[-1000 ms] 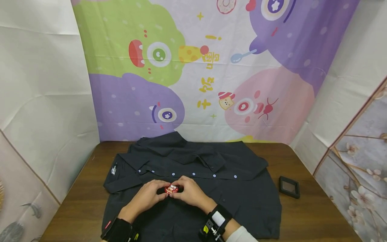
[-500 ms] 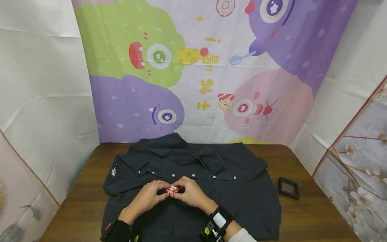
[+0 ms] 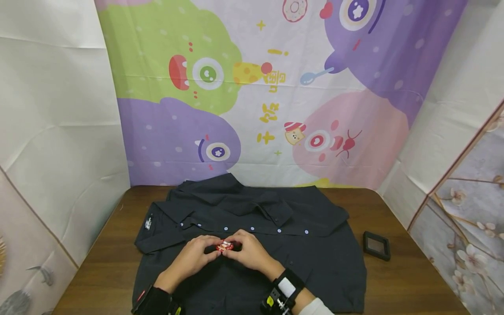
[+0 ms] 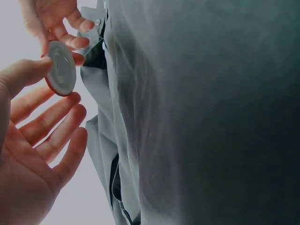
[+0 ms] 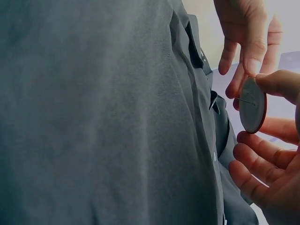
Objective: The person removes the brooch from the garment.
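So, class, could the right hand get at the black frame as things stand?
Probably yes: across the shirt, nothing appears to block the right hand from the black frame, though that hand would need to release the red badge it pinches.

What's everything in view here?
Cartoon cloth backdrop: 1, multicoloured, rear
Creased side sheets: 2, white, flanking it
Botanical panels: 2, pale, outer edges
Wooden table: 1, brown, centre
Collared fabric shirt: 1, charcoal, on table
Round buttons: 6 in head view, whitish, on shirt
Rectangular windowed frame: 1, black, table's right
Round pin badge: 1, red and white, over shirt
Strapped wrist devices: 2, black, both wrists
Cloth sleeve: 1, white, right forearm
Left hand: 1, bare, pinching badge
Right hand: 1, bare, pinching badge
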### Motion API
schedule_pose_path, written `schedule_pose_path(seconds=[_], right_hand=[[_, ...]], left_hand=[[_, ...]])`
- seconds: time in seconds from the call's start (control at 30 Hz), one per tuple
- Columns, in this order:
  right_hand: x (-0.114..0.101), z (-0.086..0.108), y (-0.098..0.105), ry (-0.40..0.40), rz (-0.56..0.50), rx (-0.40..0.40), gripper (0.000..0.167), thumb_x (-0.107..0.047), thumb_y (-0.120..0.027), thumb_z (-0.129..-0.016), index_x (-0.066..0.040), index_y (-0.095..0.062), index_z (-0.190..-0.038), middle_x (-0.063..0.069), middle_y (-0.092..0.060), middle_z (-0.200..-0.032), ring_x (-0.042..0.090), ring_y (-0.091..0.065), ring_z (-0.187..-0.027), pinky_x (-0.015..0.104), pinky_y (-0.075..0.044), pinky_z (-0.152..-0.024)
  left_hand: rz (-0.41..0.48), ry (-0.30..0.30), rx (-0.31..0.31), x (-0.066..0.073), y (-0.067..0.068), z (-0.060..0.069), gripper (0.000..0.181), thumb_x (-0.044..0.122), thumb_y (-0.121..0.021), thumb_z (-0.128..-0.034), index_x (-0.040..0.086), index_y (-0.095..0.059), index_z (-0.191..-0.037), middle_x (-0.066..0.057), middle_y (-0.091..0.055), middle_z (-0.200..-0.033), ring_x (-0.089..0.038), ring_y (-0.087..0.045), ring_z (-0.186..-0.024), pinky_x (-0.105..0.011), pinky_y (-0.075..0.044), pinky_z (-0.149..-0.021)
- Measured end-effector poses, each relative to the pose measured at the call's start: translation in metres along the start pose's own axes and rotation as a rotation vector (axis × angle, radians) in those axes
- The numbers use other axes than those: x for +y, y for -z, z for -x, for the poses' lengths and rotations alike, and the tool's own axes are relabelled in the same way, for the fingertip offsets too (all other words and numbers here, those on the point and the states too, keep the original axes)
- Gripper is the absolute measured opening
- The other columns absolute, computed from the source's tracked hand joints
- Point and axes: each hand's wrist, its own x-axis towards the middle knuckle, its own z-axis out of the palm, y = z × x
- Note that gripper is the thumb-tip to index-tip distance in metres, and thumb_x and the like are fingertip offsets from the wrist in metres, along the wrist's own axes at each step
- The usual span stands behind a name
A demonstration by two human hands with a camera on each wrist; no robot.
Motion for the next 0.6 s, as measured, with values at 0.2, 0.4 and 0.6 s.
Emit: schedule_pose_path(seconds=[0.2, 0.4, 0.6], right_hand=[[0.0000, 0.0003, 0.0015, 0.008, -0.009, 0.009, 0.028, -0.032, -0.076, -0.083, -0.013, -0.075, -0.103, -0.001, -0.065, -0.092, 0.004, -0.055, -0.080, 0.016, -0.047, -0.072], [-0.0018, 0.0003, 0.0049, 0.009, -0.027, 0.008, 0.028, -0.032, -0.076, -0.084, -0.012, -0.074, -0.104, 0.000, -0.065, -0.092, 0.006, -0.056, -0.080, 0.016, -0.047, -0.072], [-0.0015, -0.0003, 0.0073, 0.016, -0.053, 0.012, 0.027, -0.031, -0.076, -0.085, -0.012, -0.075, -0.104, 0.000, -0.065, -0.093, 0.007, -0.059, -0.080, 0.017, -0.050, -0.071]], left_hand=[[0.007, 0.008, 0.003, 0.0011, -0.0002, 0.0001, 0.025, 0.019, -0.074, -0.0850, 0.011, -0.073, -0.109, -0.004, -0.073, -0.111, -0.025, -0.066, -0.107, -0.048, -0.052, -0.092], [0.012, 0.026, 0.010, 0.0020, -0.0002, 0.0003, 0.026, 0.021, -0.073, -0.0860, 0.012, -0.073, -0.111, -0.004, -0.072, -0.113, -0.026, -0.065, -0.109, -0.049, -0.050, -0.094], [0.026, 0.019, 0.028, 0.0020, -0.0011, 0.0009, 0.026, 0.019, -0.072, -0.0868, 0.012, -0.073, -0.111, -0.004, -0.070, -0.116, -0.026, -0.064, -0.111, -0.049, -0.050, -0.095]])
